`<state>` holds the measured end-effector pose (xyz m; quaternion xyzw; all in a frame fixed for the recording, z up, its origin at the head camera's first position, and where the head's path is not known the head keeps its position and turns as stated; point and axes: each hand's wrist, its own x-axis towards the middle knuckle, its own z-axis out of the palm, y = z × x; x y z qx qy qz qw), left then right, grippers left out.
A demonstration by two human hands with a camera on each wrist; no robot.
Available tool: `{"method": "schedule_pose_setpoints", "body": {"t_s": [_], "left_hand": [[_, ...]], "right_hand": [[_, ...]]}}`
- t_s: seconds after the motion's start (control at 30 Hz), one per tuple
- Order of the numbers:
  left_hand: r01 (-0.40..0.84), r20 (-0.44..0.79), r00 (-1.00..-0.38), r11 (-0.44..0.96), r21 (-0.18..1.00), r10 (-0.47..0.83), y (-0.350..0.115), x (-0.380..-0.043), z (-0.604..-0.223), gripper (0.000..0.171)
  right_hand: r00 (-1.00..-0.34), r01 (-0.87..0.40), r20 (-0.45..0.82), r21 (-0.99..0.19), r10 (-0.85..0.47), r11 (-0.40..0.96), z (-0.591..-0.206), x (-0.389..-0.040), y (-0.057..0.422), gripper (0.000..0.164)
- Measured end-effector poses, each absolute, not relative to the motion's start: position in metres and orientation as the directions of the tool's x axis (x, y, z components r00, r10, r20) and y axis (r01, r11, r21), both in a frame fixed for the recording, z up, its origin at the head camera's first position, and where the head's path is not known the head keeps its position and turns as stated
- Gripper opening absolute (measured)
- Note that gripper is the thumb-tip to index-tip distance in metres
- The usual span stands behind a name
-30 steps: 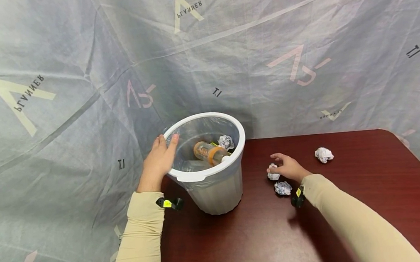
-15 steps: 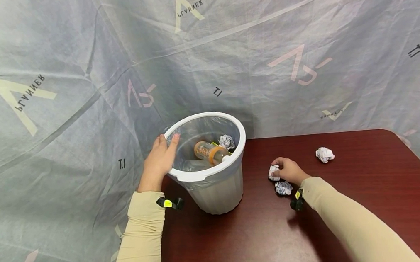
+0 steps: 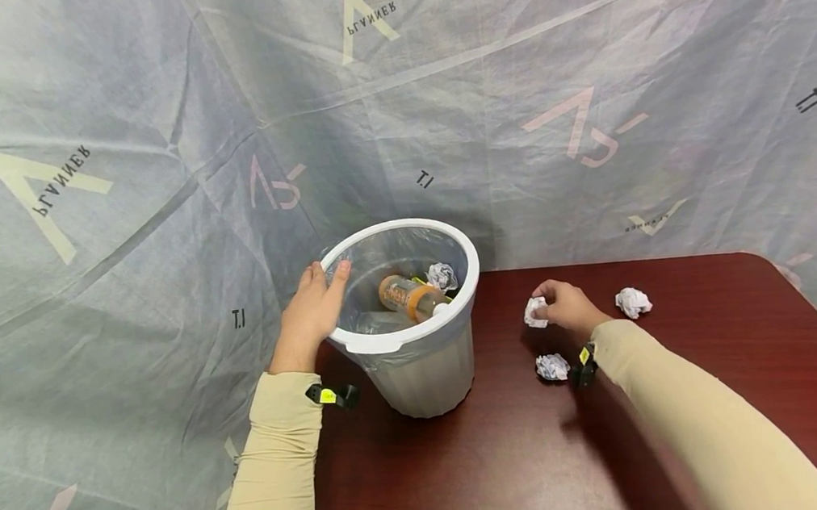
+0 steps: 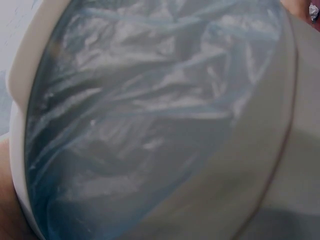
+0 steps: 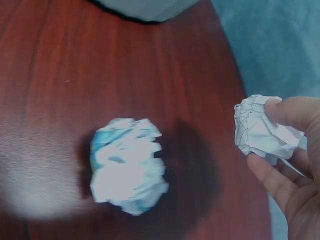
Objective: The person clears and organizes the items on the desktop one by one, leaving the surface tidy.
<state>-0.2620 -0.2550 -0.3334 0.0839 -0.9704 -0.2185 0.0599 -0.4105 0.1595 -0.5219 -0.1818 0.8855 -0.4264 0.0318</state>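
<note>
My left hand [image 3: 311, 312] holds the left rim of a grey trash bin [image 3: 427, 379], thumb over the rim and fingers outside. A clear liner [image 4: 150, 100] is folded over the rim and fills most of the left wrist view. Between its thumb and fingers my right hand [image 3: 566, 306] pinches a crumpled paper ball [image 5: 265, 130], just above the table. Another paper ball [image 5: 127, 167] lies close below that hand. Inside the bin are a plastic bottle [image 3: 408, 297] with an orange label and a crumpled paper ball [image 3: 442, 276].
A third loose paper ball [image 3: 633, 302] lies right of my right hand on the dark red table [image 3: 514, 456]. Grey printed sheeting [image 3: 502, 158] hangs behind the table and at its left side.
My right hand has closed on the paper ball, lifted it and shifted it slightly away from the one lying nearby. My left hand stays on the bin rim.
</note>
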Motion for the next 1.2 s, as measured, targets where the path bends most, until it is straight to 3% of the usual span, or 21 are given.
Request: {"method": "schedule_pose_setpoints", "body": {"t_s": [0.67, 1.2], "left_hand": [[-0.150, 0.064, -0.978, 0.886, 0.438, -0.197, -0.254, -0.262, -0.334, 0.110], [-0.145, 0.073, -0.978, 0.883, 0.446, -0.197, -0.255, -0.262, -0.334, 0.110]], "right_hand": [[-0.925, -0.346, 0.160, -0.731, -0.346, 0.588, -0.419, -0.431, 0.143, 0.036], [-0.898, -0.428, 0.258, -0.696, -0.356, 0.577, -0.346, -0.426, 0.107, 0.035]]}}
